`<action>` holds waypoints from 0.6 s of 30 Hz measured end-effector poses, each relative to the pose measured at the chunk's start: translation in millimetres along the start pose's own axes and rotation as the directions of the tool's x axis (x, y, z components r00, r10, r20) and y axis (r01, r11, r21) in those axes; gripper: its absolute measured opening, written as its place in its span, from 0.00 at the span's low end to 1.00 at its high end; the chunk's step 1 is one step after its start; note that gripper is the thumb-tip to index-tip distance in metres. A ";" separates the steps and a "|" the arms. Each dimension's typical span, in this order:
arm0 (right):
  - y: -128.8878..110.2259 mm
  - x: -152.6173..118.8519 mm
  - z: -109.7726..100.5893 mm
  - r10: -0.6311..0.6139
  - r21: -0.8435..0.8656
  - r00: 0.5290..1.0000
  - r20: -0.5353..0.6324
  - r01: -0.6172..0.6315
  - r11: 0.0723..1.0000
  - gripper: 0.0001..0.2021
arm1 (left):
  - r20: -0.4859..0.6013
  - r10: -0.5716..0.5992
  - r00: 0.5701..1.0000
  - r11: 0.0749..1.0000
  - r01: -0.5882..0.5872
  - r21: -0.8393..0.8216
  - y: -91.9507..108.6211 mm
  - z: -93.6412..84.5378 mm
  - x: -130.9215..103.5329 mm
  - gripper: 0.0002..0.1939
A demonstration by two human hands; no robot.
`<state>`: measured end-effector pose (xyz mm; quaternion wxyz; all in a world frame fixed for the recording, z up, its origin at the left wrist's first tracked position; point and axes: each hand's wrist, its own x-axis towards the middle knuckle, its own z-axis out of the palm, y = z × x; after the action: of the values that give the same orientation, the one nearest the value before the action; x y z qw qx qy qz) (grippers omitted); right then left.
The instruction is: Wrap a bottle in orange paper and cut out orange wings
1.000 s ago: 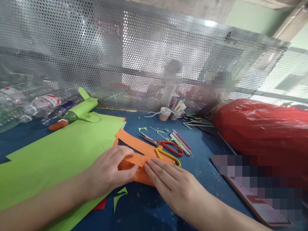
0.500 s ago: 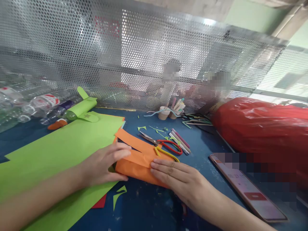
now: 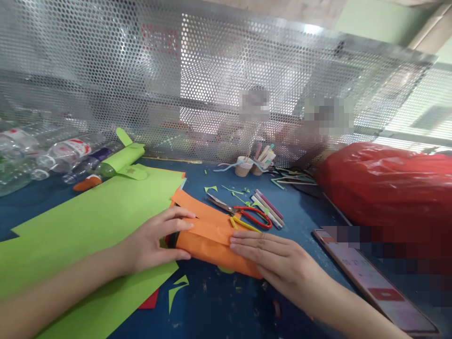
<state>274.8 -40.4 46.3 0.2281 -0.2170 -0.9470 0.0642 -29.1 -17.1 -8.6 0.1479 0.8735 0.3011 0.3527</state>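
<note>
An orange paper roll point(image 3: 212, 245) lies in front of me on the blue table, its loose flap folded over the top. A dark edge of something inside shows at its left end; what it is I cannot make out. My left hand point(image 3: 155, 240) grips that end, thumb below and fingers above. Across the right end lies my right hand point(image 3: 275, 254), fingers straight and flat on the paper, thumb hidden. Just behind the roll, scissors point(image 3: 252, 215) with red and yellow handles rest partly on an orange strip point(image 3: 197, 202).
Large green paper point(image 3: 106, 212) covers the left side. Behind it lie a green-paper-wrapped bottle point(image 3: 123, 157) and several plastic bottles point(image 3: 67, 150). Markers point(image 3: 268, 207), green scraps point(image 3: 176, 287) and cups point(image 3: 243, 165) are about. A phone point(image 3: 374, 278) and red bag point(image 3: 381, 183) occupy the right.
The view has shifted slightly, so everything sits a little further right. More of the dark edge shows at the roll's left end. Both hands stay on the roll.
</note>
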 end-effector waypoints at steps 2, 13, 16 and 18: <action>1.7 -3.6 -3.1 0.008 -0.010 1.000 -0.009 -0.008 1.000 0.15 | 0.012 0.026 1.000 1.000 -0.026 0.007 0.5 0.4 -1.9 0.19; -0.6 -8.1 -28.8 0.013 -0.020 0.997 -0.078 -0.014 1.000 0.10 | 0.017 0.052 0.998 0.997 -0.053 0.051 -2.3 3.2 -2.9 0.14; 2.8 -9.9 -31.5 0.073 0.013 0.992 -0.104 -0.072 0.997 0.10 | 0.022 0.020 1.000 0.998 -0.022 0.063 -1.7 2.0 -0.7 0.15; 5.7 -10.8 -30.2 0.102 0.008 0.986 -0.133 -0.102 0.995 0.09 | 0.038 0.008 0.999 0.996 -0.011 0.088 -0.5 1.7 0.7 0.16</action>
<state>299.5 -39.3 67.5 0.2872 -0.2690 -0.9172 0.0617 -27.7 -16.4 -9.8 0.1131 0.8871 0.3095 0.3232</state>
